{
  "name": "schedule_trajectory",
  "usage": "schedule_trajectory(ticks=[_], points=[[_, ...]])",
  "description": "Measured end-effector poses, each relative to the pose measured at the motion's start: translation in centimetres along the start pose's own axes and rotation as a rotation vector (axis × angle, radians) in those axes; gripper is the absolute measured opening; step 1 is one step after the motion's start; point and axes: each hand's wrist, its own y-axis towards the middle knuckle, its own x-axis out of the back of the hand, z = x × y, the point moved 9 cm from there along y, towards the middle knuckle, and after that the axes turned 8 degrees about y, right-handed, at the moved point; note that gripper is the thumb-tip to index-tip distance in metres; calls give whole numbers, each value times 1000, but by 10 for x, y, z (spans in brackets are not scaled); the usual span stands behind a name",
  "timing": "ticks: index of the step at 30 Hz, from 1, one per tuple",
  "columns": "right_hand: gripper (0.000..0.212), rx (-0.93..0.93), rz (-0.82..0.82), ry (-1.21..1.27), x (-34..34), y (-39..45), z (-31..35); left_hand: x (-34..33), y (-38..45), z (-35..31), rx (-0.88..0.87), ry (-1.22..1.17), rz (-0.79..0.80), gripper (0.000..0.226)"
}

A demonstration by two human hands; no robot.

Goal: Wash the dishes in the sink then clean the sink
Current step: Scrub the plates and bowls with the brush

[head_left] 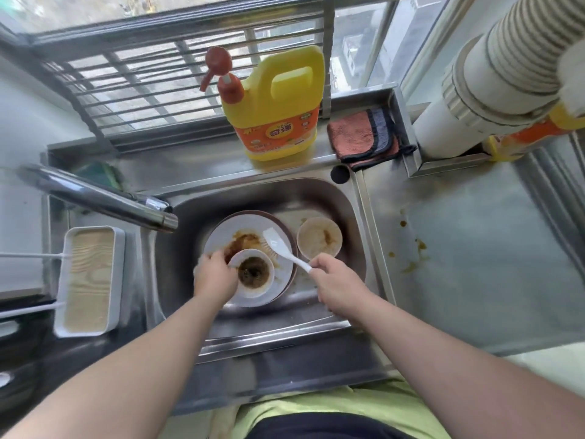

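Gripping the small bowl's (pixel 253 274) rim, left fingers (pixel 218 263); right fingers (pixel 319 264) pinch spoon (pixel 281 248).

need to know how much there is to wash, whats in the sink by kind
plates: 2, a white plate stacked on a brown plate
bowls: 2, a small bowl held by the left hand, and a beige bowl
spoons: 1, a white spoon held by the right hand
total: 5

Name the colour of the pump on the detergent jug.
Reddish-brown, on the yellow detergent jug; pump shows in the head view.
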Motion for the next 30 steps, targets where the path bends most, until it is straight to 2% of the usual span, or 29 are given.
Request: schedule_trajectory(ticks=[3,5,8,11,16,21,25,27,28,30], points=[[13,12,39,-81,-23,1,2,-21,-2,13,-68,90,182,36],[13,9,55,-153,-35,-1,2,-31,-1,13,-76,13,238,42],[15,-7,40,-222,-44,-3,1,-52,7,21,5,-175,327,49],[16,-26,15,-265,-48,-7,1,-64,17,27,64,-252,346,49],[16,-11,-17,-346,-56,-17,13,-39,5,15,65,-401,333,42],[18,89,-50,-505,-61,-33,37,-20,-3,4,31,-666,436,58],[12,95,-29,-649,-75,-53,42,-12,-16,1,103,-967,477,38],[12,99,18,-606,-92,-64,48,-15,-22,-3,110,-1018,511,24],[13,100,34,-578,-100,-66,54,-19,-26,-4,124,-1041,525,21],[14,102,-6,-621,-103,-60,66,-27,-34,-3,180,-1114,561,32]])
